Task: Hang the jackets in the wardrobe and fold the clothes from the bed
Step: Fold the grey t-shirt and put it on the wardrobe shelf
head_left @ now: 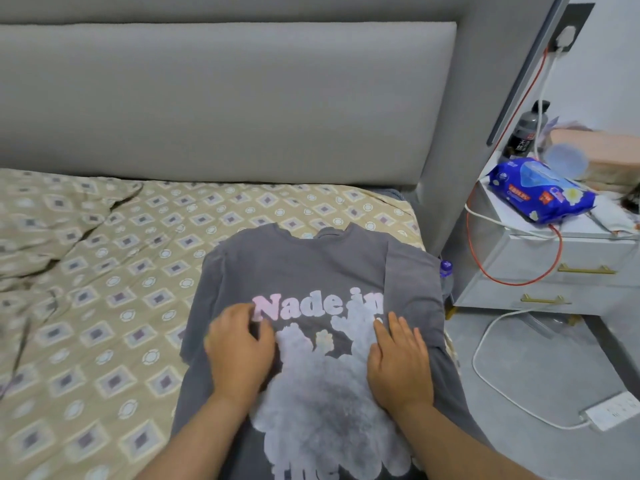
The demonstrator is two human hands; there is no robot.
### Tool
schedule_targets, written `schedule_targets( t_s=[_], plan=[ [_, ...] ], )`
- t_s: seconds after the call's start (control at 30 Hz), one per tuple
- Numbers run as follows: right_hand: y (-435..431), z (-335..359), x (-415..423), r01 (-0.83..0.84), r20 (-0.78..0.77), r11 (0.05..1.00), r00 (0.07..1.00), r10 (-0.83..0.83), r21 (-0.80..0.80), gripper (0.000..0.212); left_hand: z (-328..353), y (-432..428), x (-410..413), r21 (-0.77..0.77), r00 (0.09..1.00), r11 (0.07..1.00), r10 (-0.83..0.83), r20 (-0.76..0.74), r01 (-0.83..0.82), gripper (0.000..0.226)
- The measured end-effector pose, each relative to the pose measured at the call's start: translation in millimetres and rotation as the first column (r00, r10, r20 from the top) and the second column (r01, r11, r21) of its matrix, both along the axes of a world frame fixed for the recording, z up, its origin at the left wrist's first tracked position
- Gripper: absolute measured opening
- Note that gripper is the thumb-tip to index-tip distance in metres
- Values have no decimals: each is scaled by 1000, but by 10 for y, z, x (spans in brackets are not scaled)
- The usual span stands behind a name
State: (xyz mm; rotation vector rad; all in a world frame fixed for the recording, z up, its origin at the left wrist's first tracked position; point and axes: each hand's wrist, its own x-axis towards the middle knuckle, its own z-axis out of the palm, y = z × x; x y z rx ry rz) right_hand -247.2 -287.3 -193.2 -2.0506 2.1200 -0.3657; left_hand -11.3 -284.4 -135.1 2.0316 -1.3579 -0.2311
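Grey T-shirt (311, 271) lies flat, print up, collar toward the headboard (225, 98), at the bed's right edge near the head-end corner. It is soft, limp jersey with a matte, chalky print of pink letters over a pale cloudy shape. Right sleeve (412, 289) is folded inward over the print, probably the first fold. Right hand (401, 362) rests flat beside that flap with fingers straight and together, pressing, likely to hold the crease down. Left hand (239, 351) sits on the chest by the lettering, fingers bent and blurred; cannot tell whether it pinches cloth or only smooths it. The patterned beige sheet (121, 271) is rumpled toward the left edge. Off the right edge stands a white nightstand (554, 258) with brass handles and a glossy blue packet (540, 192).
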Motion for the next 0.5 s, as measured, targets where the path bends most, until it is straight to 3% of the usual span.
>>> schedule_targets(
  t_s=[0.07, 0.13, 0.2, 0.23, 0.27, 0.33, 0.4, 0.43, 0.5],
  plan=[
    [-15, -34, 4, 10, 8, 1000, 1000, -10, -28, 55, 38, -246, 542, 171, 944, 930, 330, 0, -325, 38],
    [-19, -49, -1, 14, 6, 999, 1000, -13, -45, 56, 50, -406, 943, 440, 808, 779, 562, -175, -447, 51],
    [-16, -60, -6, 17, 1, 999, 1000, -17, -46, 57, 69, -553, 1119, 513, 575, 810, 572, -585, -284, 33],
    [-12, -65, 15, 13, 4, 999, 1000, -13, -41, 57, 64, -639, 1191, 514, 457, 838, 535, -711, -182, 20],
    [-14, -68, -1, 15, 0, 999, 1000, -15, -40, 58, 80, -700, 1202, 510, 395, 854, 506, -767, -104, 17],
    [-24, -81, 7, 20, 0, 999, 1000, -20, -43, 59, 128, -733, 1200, 525, 413, 845, 444, -795, 101, 28],
    [-24, -84, 14, 26, 3, 998, 1000, -26, -52, 60, 144, -691, 1221, 517, 372, 800, 400, -838, 305, 28],
    [-28, -81, 20, 28, 3, 998, 1000, -28, -54, 60, 136, -667, 1254, 519, 362, 788, 403, -841, 331, 32],
    [-26, -81, 32, 28, 10, 998, 1000, -28, -59, 60, 207, -631, 1287, 447, 215, 840, 396, -893, 309, 32]
  ],
)
